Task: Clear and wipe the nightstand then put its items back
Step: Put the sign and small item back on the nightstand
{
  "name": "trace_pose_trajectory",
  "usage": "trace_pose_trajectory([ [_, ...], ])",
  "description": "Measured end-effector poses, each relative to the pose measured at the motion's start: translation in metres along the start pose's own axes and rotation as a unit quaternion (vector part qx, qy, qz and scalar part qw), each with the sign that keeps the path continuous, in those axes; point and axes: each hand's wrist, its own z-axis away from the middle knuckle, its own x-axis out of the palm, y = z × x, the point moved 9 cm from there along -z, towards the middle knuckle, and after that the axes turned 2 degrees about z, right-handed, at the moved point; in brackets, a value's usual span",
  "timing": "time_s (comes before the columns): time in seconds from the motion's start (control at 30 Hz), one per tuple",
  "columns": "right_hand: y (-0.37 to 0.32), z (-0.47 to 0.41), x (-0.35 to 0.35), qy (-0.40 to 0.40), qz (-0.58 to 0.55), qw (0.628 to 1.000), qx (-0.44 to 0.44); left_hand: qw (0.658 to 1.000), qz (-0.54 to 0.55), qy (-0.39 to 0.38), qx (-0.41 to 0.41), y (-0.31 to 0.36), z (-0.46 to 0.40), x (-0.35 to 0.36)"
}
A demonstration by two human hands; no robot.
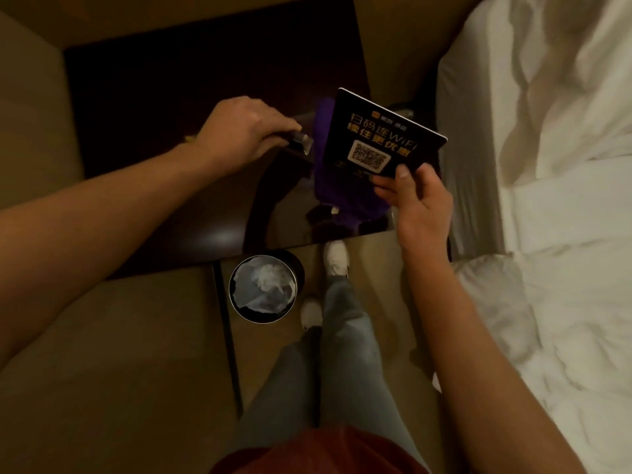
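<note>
Landmark: the dark, glossy table (pixel 143 107) is your reference; everything below is placed against it.
Left hand (pixel 244 130): your left hand hovers over the middle of the table, fingers curled down and closed around a small dark object with a clear end (pixel 301 142). What that object is, you cannot tell from here.
Purple cloth (pixel 323 138): it lies on the right part of the table, partly hidden behind the card.
WiFi card (pixel 383 131): a black card with gold characters and a QR code, tilted above the table's right side, clear of the surface.
Right hand (pixel 415 200): your right hand pinches the card's lower edge, thumb on the printed face, fingers behind it, over the table's near right corner.
Bin (pixel 263 287): a round bin lined with a pale bag stands on the floor just in front of the table.
Bed (pixel 554 200): white bedding lies right of the table.
</note>
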Motion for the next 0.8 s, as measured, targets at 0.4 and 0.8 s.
trace_pose_trajectory([
  [0.4, -0.032, -0.108, 0.088, -0.099, 0.018, 0.995, 0.018, 0.986, 0.006, 0.004, -0.169, -0.129, 0.005, -0.034],
  [0.8, -0.059, -0.165, 0.202, -0.180, 0.028, 0.983, -0.011, 0.963, -0.047, 0.022, -0.263, -0.253, 0.050, -0.052],
])
